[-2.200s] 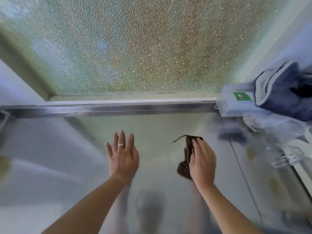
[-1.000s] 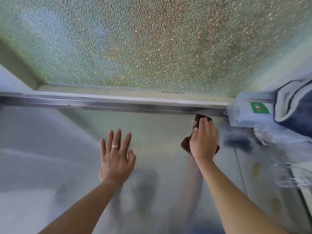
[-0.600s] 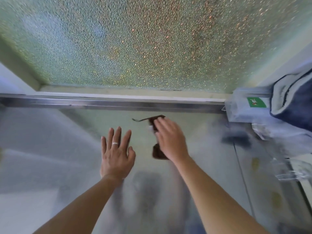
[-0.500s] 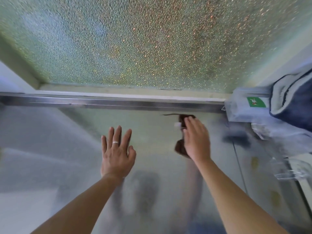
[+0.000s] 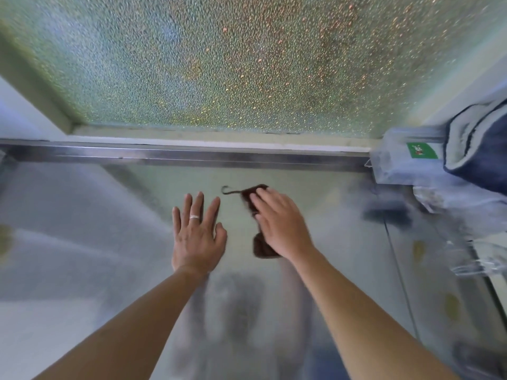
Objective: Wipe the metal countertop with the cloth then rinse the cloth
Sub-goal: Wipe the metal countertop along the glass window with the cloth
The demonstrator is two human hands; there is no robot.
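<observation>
The shiny metal countertop (image 5: 90,231) fills the lower view and mirrors my arms. A small dark brown cloth (image 5: 261,248) lies on it near the middle, a thin loop trailing from its far end. My right hand (image 5: 279,223) presses flat on the cloth, fingers pointing up-left, covering most of it. My left hand (image 5: 196,234) rests flat on the bare metal just left of the cloth, fingers spread, a ring on one finger, holding nothing.
A raised metal lip (image 5: 192,157) runs along the back under a frosted window (image 5: 219,64). At the right stand a clear plastic box with a green label (image 5: 397,163), a folded blue and white towel (image 5: 477,144) and crumpled clear plastic (image 5: 466,259).
My right hand has slid the cloth leftward and slightly nearer, from close to the back lip to just beside my left hand. The left hand has stayed put.
</observation>
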